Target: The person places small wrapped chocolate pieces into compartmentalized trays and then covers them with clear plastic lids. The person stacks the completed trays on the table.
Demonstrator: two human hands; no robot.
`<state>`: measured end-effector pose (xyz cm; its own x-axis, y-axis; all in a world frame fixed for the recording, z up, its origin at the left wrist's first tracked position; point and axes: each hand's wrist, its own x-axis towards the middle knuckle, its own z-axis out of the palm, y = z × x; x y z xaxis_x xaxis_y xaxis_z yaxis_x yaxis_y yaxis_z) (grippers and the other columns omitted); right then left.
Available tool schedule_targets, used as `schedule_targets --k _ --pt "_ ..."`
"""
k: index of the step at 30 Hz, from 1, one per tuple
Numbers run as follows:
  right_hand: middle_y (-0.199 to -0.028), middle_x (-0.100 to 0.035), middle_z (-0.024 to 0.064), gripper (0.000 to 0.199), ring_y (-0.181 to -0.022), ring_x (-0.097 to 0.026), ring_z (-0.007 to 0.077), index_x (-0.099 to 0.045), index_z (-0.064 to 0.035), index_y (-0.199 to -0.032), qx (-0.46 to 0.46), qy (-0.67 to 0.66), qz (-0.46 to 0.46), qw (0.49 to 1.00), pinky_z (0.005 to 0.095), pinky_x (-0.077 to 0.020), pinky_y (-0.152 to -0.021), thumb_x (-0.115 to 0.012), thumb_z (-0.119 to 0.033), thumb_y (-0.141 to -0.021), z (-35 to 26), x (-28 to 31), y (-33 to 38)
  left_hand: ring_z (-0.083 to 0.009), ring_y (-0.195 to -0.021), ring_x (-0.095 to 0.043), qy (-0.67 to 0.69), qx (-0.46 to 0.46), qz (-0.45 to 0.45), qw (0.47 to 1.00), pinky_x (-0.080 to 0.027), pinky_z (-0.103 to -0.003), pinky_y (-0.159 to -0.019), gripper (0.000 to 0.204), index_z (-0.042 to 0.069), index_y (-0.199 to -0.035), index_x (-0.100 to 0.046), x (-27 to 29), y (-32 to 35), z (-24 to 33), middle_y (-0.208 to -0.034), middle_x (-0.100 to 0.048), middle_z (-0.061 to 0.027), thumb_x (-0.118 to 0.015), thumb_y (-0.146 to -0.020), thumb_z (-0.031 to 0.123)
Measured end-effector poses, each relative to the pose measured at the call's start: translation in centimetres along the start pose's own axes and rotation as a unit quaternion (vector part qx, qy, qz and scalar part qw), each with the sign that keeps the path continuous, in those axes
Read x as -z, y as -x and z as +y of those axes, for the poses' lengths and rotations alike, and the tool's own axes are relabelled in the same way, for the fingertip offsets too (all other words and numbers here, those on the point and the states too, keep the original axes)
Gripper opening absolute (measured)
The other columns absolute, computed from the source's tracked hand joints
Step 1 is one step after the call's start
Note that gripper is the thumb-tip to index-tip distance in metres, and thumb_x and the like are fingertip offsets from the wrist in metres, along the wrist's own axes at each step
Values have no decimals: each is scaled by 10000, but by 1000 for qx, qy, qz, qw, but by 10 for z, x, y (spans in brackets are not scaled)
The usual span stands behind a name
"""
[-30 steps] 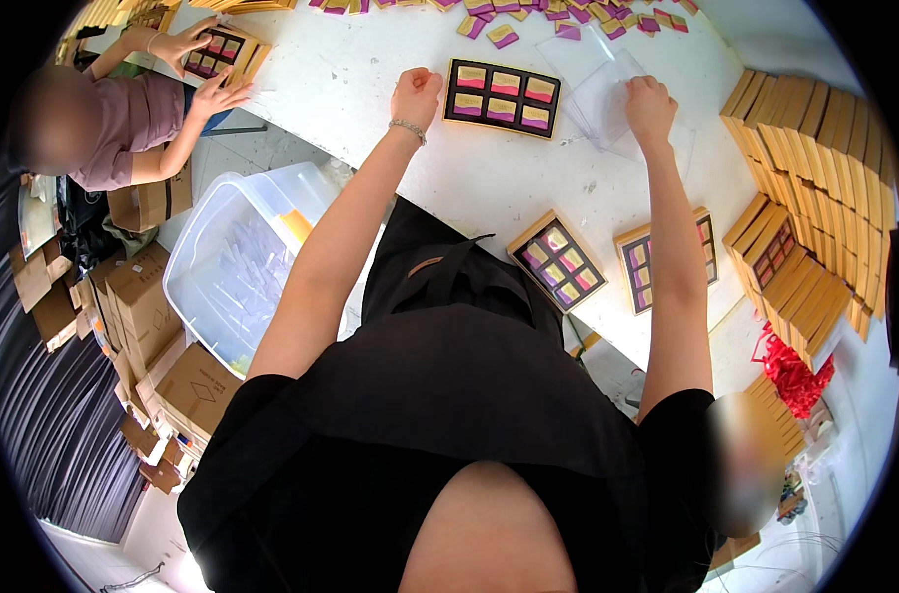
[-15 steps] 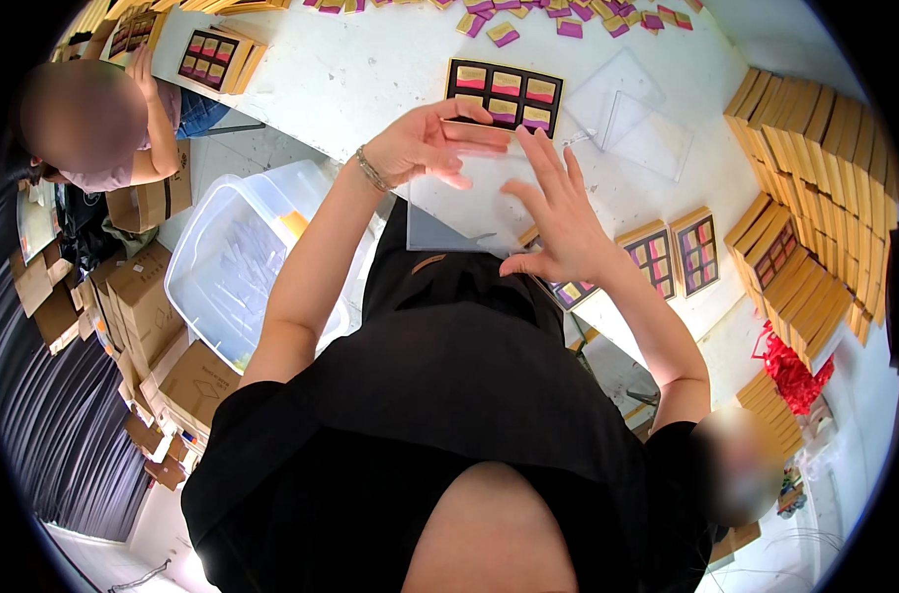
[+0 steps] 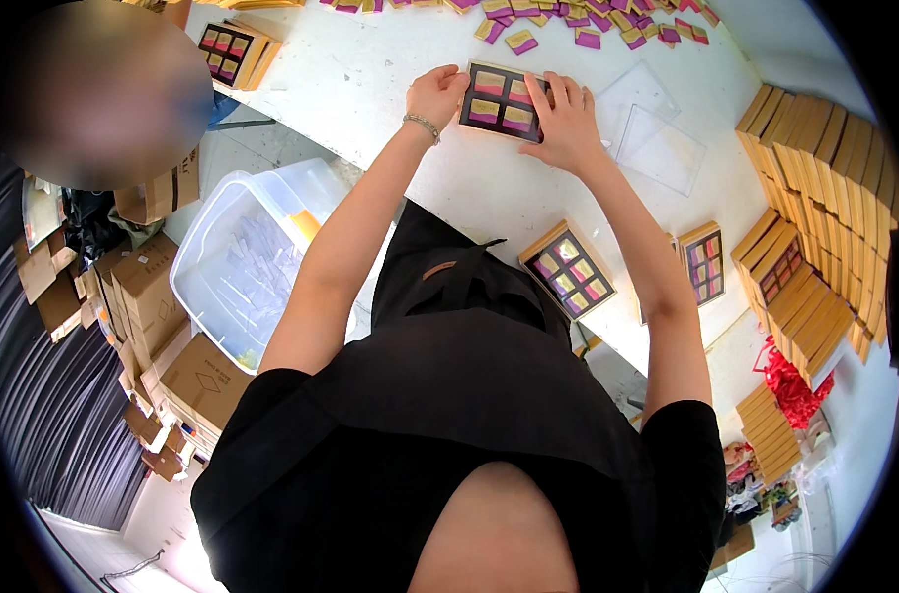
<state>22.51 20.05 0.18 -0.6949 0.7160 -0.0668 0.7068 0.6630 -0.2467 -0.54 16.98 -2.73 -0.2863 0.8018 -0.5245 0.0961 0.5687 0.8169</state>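
Observation:
A dark divided box (image 3: 502,130) lies on the white table in front of me, its compartments filled with small gold-and-pink blocks (image 3: 485,110). At its left edge my left hand (image 3: 437,97) is closed, fingers bent against the side. My right hand (image 3: 568,127) grips the right end, fingers over the far corner and thumb near the front edge; it hides some of the blocks. Whether a clear sheet covers the box I cannot tell. Right of that hand lie flat clear plastic covers (image 3: 664,150).
Near the table's front edge stand filled boxes (image 3: 569,272), (image 3: 703,265). Loose gold-and-purple blocks (image 3: 588,38) are scattered at the back. Box stacks (image 3: 815,158) rise at right. A clear bin (image 3: 207,287) with clear strips stands at left, beside cardboard boxes (image 3: 204,381) and another person (image 3: 103,94).
Both hands have moved forward and up onto the box. The clear sheet earlier below them no longer shows there. The person at left has come closer.

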Motion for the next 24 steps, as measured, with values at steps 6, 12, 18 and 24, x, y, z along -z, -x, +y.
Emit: schedule_targets --k 6,12,18,24 --pt "-1323 -383 153 1011 -1220 -356 362 -318 -139 -1417 -23 59 14 998 624 -300 -955 -781 -515 -601 -9 -9 -3 -176 -898 -669 -57 -17 47 997 -529 -266 -785 624 -35 -1215 -564 -5 0 -9 -1062 -683 -127 -787 -711 257" --pt "-1303 -405 151 980 -1202 -371 354 -368 -149 -1398 -54 -19 108 992 576 -320 -910 -796 -455 -570 -5 -20 12 -151 -835 -664 -148 -49 55 986 -535 -281 -737 502 -4 -1140 -632 -18 6 15 -964 -694 -89 -788 -707 197" --pt "-1288 -399 200 992 -1168 -393 388 -432 -94 -1346 -204 -69 173 961 556 -300 -938 -834 -366 -481 -78 40 195 -226 -974 -608 -110 -165 -202 959 -473 -343 -885 599 17 -1186 -603 -63 137 0 -1037 -624 -132 -793 -699 310" --pt "-1418 -255 268 1102 -1270 -303 437 -205 -25 -1453 -367 -179 209 889 504 -245 -1050 -814 -371 -602 -102 -10 291 -377 -1210 -428 -222 -187 -310 905 -361 -427 -1029 624 9 -1266 -504 -114 172 -63 -1284 -464 -237 -714 -743 276"
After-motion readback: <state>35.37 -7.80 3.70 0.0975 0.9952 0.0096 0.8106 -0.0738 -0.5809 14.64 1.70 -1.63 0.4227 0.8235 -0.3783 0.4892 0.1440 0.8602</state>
